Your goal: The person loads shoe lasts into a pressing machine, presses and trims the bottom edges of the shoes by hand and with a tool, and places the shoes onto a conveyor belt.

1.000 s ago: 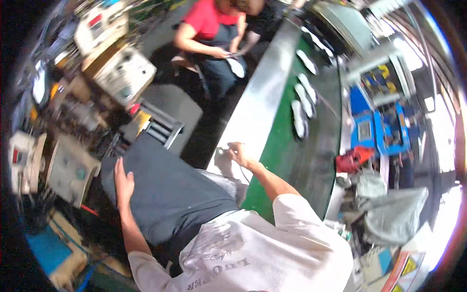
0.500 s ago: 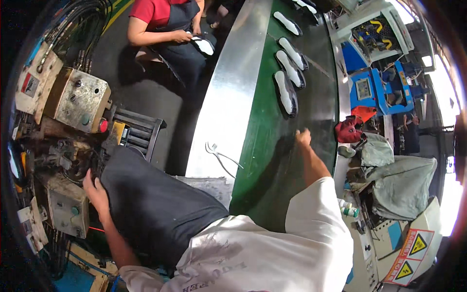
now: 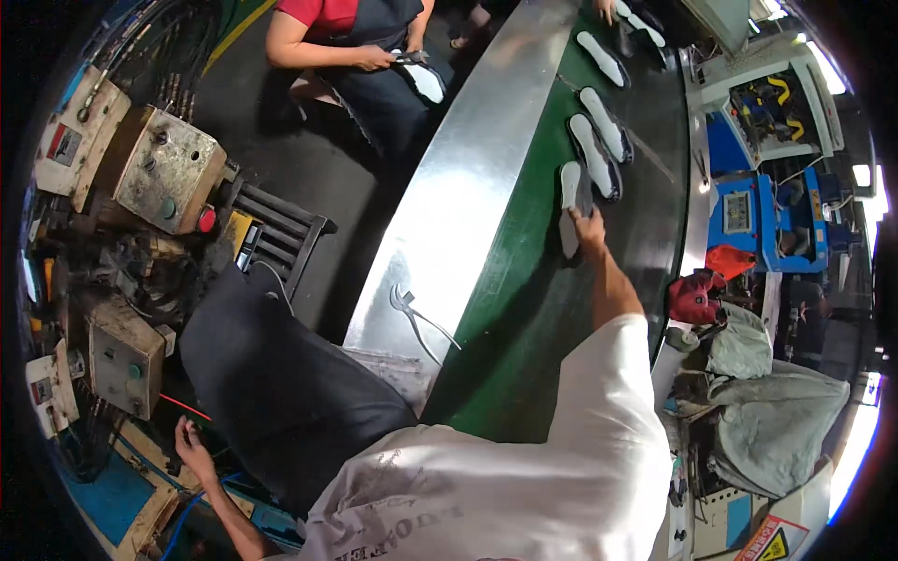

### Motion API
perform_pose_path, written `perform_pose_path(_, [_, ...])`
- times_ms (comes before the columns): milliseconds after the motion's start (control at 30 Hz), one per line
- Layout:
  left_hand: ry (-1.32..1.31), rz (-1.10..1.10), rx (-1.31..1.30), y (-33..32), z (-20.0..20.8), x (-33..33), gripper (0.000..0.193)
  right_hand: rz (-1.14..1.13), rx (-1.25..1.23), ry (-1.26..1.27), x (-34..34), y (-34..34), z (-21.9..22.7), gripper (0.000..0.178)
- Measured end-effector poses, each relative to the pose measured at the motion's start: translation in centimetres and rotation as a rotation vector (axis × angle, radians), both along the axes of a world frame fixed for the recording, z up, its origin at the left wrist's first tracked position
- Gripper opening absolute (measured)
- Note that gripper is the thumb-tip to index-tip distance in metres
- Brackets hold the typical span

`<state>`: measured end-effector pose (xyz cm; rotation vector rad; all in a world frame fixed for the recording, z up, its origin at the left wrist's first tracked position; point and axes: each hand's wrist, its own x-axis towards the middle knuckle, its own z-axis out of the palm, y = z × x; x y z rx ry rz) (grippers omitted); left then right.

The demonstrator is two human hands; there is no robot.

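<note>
My right hand (image 3: 588,230) is closed on the near end of a dark shoe (image 3: 570,194), which lies with its white underside up on the green conveyor belt (image 3: 500,309). Past it lie more such shoes, among them one shoe (image 3: 595,157) just beyond my fingers and another shoe (image 3: 608,125) behind that. My left hand (image 3: 194,451) hangs in the air at the lower left, fingers apart, holding nothing. It is nearest to a worn control box (image 3: 122,360) with a green button. A pair of pincers (image 3: 412,316) rests on the metal ledge (image 3: 449,187) beside the belt.
Across the ledge a co-worker's hand (image 3: 376,58) works on another shoe (image 3: 426,82) with a dark tool. Another person's hand (image 3: 606,9) reaches in at the belt's far end. A machine with a red button (image 3: 207,220) stands left; a red cloth bundle (image 3: 694,297) lies right.
My right hand has reached forward and taken hold of the nearest shoe. My left hand has drawn back from the machine toward the lower left. The view has shifted slightly.
</note>
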<state>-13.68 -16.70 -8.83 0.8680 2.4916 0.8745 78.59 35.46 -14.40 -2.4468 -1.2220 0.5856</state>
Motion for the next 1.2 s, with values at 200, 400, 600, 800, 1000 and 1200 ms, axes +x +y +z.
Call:
perform_pose_path(200, [-0.244,-0.268,0.201,20.3,5.4,14.6,0.033,-0.152,0.327,0.797,-7.2,-12.4,-2.1,0.093])
perform_pose_path(400, [-0.854,-0.773,0.297,29.6,6.6,31.0,0.085,-0.051,0.285,1.234,-29.8,-19.5,8.8,0.070])
perform_pose_path(600, [-0.445,-0.302,0.526,29.7,8.0,30.3,0.054,0.448,0.168,1.044,-46.1,-21.3,13.9,0.051])
perform_pose_path(800, [-0.644,-0.143,0.659,19.1,9.3,19.3,0.042,0.502,-0.219,1.416,-53.8,-23.8,15.4,0.049])
perform_pose_path(1000, [-0.338,-0.125,0.688,16.0,10.9,13.1,0.046,1.114,-0.150,0.921,-56.5,-28.2,15.4,0.051])
perform_pose_path(1200, [-0.402,-0.160,0.709,15.4,11.2,12.5,0.037,1.201,0.220,0.777,-62.8,-26.1,19.9,0.045])
